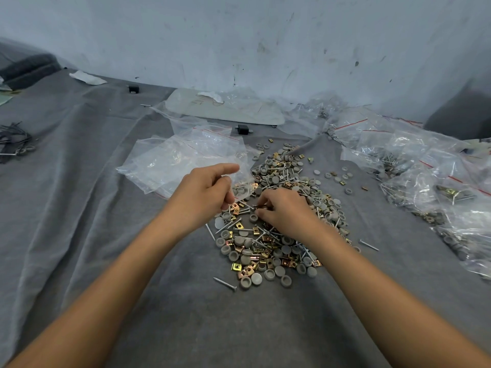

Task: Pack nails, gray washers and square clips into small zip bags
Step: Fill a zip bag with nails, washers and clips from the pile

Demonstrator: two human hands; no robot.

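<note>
**A:** Hands first. Left?

**B:** Left hand [204, 192] is at the heap's left edge. Thumb and curled fingers pinch the rim of a small clear plastic zip bag [243, 179]. A few round gray plastic-looking washers [240, 191] sit in the bag's bottom.

**A:** Right?

**B:** Right hand [288, 212] is on the heap, knuckles up, fingers curled in. The fingertips pinch thin silver metal nails [255, 206]. How many, cannot tell. The hand is just beside the zip bag's lower corner.

**A:** Under them?

**B:** One mixed heap [265, 251] on the surface: washers, brass-coloured square metal clips [236, 266] and more nails, all tangled. It runs from under the wrists to well behind the hands. A loose nail [225, 284] lies at the near edge. A second loose nail [369, 245] lies off to the right.

**A:** Further out?

**B:** Behind the left hand is a loose stack of empty clear bags [175, 160] with red seal lines. On the far right is a mound of filled clear bags [425, 179], nails and washers showing through. A wrinkled gray cloth [79, 195] covers the surface. At the back a flat pale panel [233, 110] lies at the foot of a scuffed pale wall [265, 35]. A small black block [241, 129] is just in front of it. On the far left is a bundle of black wires [13, 139].
</note>
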